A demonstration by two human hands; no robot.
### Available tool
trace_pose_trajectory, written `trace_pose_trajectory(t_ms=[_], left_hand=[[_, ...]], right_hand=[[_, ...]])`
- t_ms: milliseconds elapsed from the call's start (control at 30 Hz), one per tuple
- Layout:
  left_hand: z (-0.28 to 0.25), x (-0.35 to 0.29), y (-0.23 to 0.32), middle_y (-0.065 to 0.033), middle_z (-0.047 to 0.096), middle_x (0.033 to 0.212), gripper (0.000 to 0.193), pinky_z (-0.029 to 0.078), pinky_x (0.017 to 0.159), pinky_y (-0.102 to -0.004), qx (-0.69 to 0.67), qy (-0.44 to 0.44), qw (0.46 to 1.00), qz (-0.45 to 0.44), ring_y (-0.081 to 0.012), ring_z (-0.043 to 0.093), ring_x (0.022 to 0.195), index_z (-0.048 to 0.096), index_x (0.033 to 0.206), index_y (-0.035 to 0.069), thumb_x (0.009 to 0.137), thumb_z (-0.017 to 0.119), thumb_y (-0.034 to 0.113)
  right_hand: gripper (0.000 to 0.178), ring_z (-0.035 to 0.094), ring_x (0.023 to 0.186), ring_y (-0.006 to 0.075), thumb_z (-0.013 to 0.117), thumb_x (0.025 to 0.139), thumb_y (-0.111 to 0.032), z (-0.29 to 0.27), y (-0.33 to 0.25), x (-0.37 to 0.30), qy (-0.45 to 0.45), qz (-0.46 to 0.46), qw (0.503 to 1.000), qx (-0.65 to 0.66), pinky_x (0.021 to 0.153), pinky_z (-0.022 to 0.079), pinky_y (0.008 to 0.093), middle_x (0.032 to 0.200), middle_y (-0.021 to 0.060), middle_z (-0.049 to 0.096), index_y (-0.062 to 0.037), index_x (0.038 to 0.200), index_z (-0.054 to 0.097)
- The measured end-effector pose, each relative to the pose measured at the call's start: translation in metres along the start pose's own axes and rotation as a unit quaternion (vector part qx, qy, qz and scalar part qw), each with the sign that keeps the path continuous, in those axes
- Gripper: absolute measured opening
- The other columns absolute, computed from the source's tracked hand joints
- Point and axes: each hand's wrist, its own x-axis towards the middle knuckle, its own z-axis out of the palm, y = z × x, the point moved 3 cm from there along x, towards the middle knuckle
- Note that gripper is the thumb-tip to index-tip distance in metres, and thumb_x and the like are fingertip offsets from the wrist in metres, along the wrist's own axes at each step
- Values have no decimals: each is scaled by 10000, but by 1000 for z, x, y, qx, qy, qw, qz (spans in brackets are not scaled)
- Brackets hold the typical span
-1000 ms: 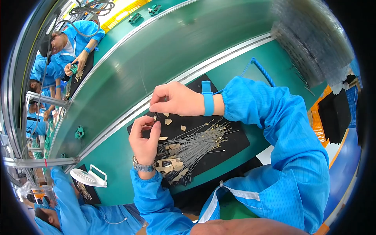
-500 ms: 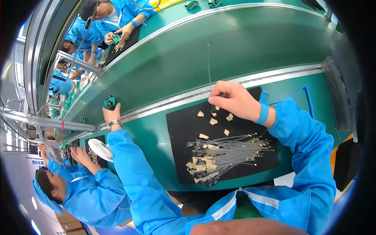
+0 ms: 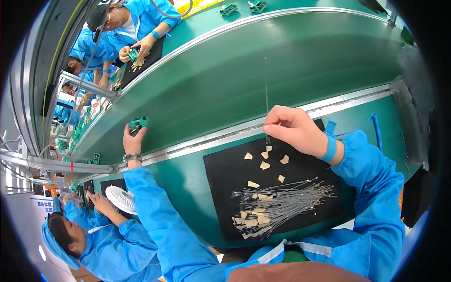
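Note:
My left hand (image 3: 133, 143) reaches out over the far green surface, its thumb and fingers closed on a small green plastic fixture (image 3: 139, 123). Between thumb and fingertips of my right hand (image 3: 297, 130) is a thin grey cable (image 3: 266, 87). One end stands up above the hand, and a black end shows just below the fingers. Under that hand is a black mat (image 3: 217, 181) with several loose tan tape pieces (image 3: 265, 165). Nearer to me on the mat lies a bundle of similar grey cables (image 3: 300, 193), with black ends and tan tape at its left.
A metal rail (image 3: 202, 137) divides my table from the far green surface. A white round fan (image 3: 120, 199) stands beside my left forearm. Co-workers in blue sit at left and far left. A coiled blue cord (image 3: 377, 131) lies at right; more green fixtures (image 3: 229, 9) are at the back.
The green fixture in my left hand has turned and now shows a broader side. My right hand, with the cable, has moved a little to the right. The whole view has shifted slightly.

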Motion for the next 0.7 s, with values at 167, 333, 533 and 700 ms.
trace_pose_trajectory(t_ms=[167,333,533,700], left_hand=[[29,-72,131,-115,590,1223,839,496,862,-312,-176,-188,962,91,-183,591,1060,432,1422,15,722,837,239],[41,-149,225,-76,567,1192,654,467,877,-286,-238,-338,897,156,-145,553,1004,520,1328,-10,750,779,152],[64,-192,268,-56,541,1185,647,455,856,-261,-371,-370,841,139,-117,527,1031,503,1338,-17,765,758,140],[71,-207,282,-36,548,1146,631,439,835,-246,-383,-341,851,113,-107,521,986,503,1337,-12,770,736,136]], right_hand=[[88,509,774,60,636,923,-72,-5,-25,-5,-19,1,1000,1,692,433,230,840,3,569,5,901,600],[85,544,805,77,662,906,-95,-3,-54,-11,-26,-91,995,-19,692,447,243,890,10,601,-21,928,627],[169,602,878,163,684,886,-174,4,-54,-16,-62,-84,993,-49,773,488,299,946,67,620,-30,972,661],[180,610,881,203,681,886,-205,1,-53,-17,-59,-73,993,-72,793,487,323,937,89,631,-40,957,673]])
